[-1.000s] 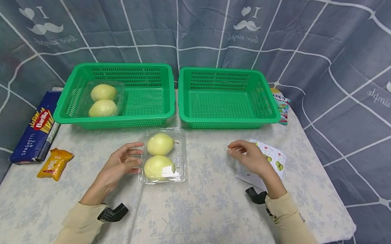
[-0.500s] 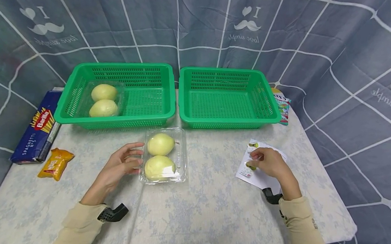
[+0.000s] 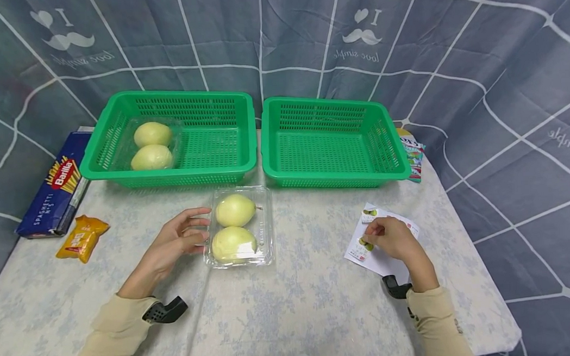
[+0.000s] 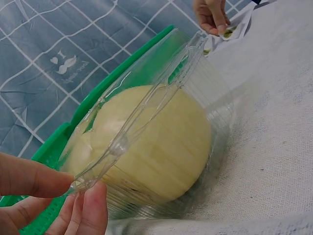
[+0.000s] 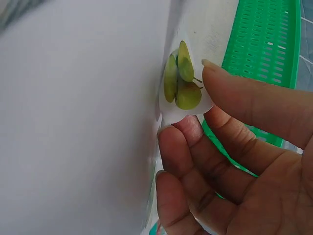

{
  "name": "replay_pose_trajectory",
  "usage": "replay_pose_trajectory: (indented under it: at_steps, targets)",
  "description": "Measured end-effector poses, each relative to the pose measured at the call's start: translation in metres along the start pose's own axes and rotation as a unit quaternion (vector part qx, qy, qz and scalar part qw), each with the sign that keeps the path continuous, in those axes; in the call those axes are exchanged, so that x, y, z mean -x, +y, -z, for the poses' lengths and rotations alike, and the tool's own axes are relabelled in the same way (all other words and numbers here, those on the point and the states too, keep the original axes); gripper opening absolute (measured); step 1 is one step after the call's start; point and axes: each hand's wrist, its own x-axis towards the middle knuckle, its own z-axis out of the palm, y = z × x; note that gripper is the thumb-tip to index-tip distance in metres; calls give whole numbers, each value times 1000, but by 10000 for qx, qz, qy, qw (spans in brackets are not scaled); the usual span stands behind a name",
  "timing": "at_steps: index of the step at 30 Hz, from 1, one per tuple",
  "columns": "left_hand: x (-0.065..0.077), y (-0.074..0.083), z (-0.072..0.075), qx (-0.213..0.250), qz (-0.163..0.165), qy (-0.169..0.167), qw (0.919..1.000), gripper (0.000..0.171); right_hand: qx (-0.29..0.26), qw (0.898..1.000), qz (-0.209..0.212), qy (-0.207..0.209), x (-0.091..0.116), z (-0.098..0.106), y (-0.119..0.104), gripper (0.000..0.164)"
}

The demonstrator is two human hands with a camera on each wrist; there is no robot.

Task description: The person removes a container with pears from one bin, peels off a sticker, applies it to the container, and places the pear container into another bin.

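A clear plastic clamshell box lies on the cloth in the head view, holding two pale yellow pears. My left hand pinches its left rim between thumb and fingertips; the left wrist view shows the tips right on the flanged edge. Over on the right, my right hand is above a white sticker sheet printed with green pears. Its thumb and fingers pinch a small pear sticker, whose edge lifts from the sheet in the right wrist view. Part of the sheet is hidden beneath this hand.
Two green baskets stand along the back; the left one contains another clamshell box of pears. A blue spaghetti box and an orange snack packet lie at left. A colourful bag sticks out behind the right basket.
My right hand has moved right and down onto the sticker sheet and now pinches a sticker there. My left hand and the clamshell box have stayed in place.
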Motion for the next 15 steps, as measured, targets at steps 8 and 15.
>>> replay_pose_trajectory:
  at_steps: [8, 15]
  targets:
    - [2, 0, -1, 85, 9, 6, 10000, 59, 48, 10000, -27, 27, -1, 2, -1, 13]
    - [2, 1, -2, 134, 44, -38, 9999, 61, -92, 9998, 54, 141, 1, 2, -2, 12]
